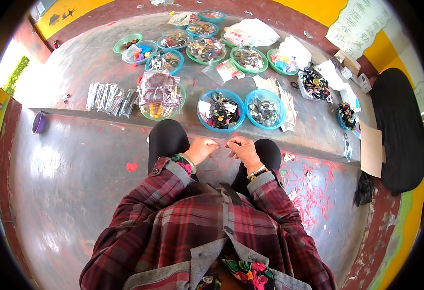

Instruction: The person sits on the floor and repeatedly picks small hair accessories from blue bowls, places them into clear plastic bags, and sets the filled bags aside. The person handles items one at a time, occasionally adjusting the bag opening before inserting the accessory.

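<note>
My left hand (202,150) and my right hand (244,151) face each other between my knees, a small gap apart. Thumb and fingers are pinched together on each. Anything between them is too fine or hidden to make out. Just beyond, on the raised ledge, stands a blue basket (221,129) of dark, mixed small pieces. To its right is a second blue basket (266,125) holding small bagged pieces. Left of these, clear bags of dark beads (160,89) are heaped over a green basket (183,93).
Flat clear packets (104,97) lie in a row at left. Several round baskets of bagged trinkets fill the ledge's far part, and a white basket (303,92) stands at right. Red scraps (318,193) litter the floor near a cardboard sheet (370,150). A purple basin (38,123) sits far left.
</note>
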Demonstrator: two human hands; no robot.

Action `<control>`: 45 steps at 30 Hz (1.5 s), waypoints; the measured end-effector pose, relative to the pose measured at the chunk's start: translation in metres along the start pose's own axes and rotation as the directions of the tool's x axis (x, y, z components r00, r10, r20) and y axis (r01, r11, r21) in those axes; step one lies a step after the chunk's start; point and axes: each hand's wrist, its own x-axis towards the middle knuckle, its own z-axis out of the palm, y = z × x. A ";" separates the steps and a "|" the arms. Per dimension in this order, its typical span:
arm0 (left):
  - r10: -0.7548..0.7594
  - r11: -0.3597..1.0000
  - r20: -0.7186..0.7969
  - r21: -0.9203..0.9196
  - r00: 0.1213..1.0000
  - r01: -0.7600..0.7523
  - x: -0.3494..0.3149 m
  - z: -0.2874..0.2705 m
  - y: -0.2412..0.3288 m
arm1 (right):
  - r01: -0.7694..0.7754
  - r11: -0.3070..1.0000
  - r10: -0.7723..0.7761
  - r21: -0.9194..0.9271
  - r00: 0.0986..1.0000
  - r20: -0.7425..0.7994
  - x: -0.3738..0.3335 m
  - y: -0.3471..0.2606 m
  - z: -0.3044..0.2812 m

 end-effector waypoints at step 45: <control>-0.084 0.965 0.310 -0.212 0.947 0.155 0.005 0.008 -0.022 | -0.173 0.980 0.191 -0.099 0.958 0.215 -0.007 -0.011 -0.003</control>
